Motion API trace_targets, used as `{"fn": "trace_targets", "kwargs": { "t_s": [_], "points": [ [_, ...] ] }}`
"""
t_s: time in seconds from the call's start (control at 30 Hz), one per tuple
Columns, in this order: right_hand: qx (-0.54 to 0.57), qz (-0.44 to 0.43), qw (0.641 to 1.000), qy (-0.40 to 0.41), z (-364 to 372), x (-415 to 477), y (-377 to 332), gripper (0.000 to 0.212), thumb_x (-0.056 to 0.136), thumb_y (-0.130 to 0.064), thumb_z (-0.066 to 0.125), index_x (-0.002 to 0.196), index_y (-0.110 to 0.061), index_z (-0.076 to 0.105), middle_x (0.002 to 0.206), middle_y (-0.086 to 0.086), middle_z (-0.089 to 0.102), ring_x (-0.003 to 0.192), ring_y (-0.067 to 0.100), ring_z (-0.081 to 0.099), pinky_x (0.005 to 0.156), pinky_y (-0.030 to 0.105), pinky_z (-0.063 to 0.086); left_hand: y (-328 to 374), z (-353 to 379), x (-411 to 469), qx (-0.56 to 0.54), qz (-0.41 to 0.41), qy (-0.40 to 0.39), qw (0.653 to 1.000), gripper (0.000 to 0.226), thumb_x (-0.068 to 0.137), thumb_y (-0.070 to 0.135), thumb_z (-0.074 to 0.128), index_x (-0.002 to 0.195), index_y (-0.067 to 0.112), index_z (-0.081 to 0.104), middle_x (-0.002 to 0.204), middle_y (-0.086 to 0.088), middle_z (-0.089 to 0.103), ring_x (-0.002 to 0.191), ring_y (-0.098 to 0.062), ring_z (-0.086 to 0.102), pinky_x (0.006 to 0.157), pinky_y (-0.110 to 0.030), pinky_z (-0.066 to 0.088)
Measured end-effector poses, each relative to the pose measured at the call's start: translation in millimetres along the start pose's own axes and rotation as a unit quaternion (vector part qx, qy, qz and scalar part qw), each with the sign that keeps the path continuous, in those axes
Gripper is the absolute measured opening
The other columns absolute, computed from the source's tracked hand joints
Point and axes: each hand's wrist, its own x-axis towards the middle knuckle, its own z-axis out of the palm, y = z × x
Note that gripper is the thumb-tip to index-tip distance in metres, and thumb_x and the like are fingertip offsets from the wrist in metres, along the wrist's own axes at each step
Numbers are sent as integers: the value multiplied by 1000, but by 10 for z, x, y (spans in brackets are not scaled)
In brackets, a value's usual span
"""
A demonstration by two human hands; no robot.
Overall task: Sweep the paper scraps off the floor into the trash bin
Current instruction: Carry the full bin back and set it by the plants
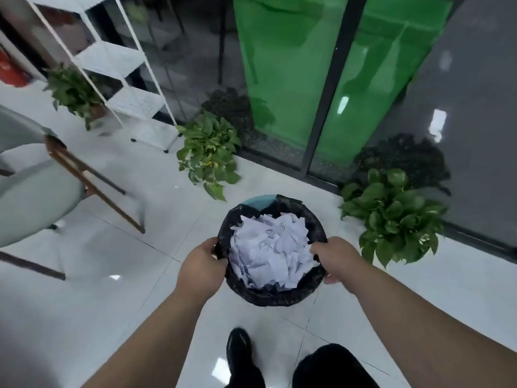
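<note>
A round trash bin (279,294) lined with a black bag is in front of me, above the white tiled floor. White paper scraps (270,252) fill it to the rim. A patch of blue bin wall shows at its far edge. My left hand (202,268) grips the bin's left rim. On the opposite side, my right hand (334,259) grips the right rim, fingers curled over the bag edge. No scraps are visible on the floor around the bin.
Leafy potted plants stand at the right (391,217), centre (208,152) and back left (74,92). A white wire shelf (123,65) and a grey chair with wooden legs (42,189) are to the left. Glass doors with a green sheet (293,65) stand behind. My black shoe (239,351) is below.
</note>
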Motion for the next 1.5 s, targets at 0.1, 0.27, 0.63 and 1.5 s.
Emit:
{"fn": "trace_targets", "kwargs": {
  "t_s": [0.1,0.27,0.63,1.5],
  "points": [
    [28,25,999,26,-131,517,-101,12,87,-21,59,79,-12,56,76,7,58,68,25,59,65,37,56,320,202,629,40,16,-37,998,41,83,9,55,106,42,59,93,18,69,72,-19,71,71,-38,60],
    [37,49,997,41,-405,1616,-88,8,86,-12,56,80,-10,50,83,11,50,73,27,51,63,35,48,704,850,1642,90,31,-72,993,43,84,8,55,108,43,56,93,23,64,74,-13,69,60,-25,49],
    [71,117,987,84,-762,4520,424,21,77,-24,56,88,-6,59,77,11,58,69,29,56,64,39,54,718,3001,4042,142,42,-110,983,42,82,9,52,109,41,61,103,18,64,80,-16,66,63,-29,48],
    [197,138,962,130,-937,6126,888,42,85,-24,65,124,-18,54,96,3,58,91,24,56,95,51,54,932,4340,5493,206,51,-191,958,46,90,30,54,135,31,46,120,1,53,95,-26,61,76,-38,52]
  ]
}}
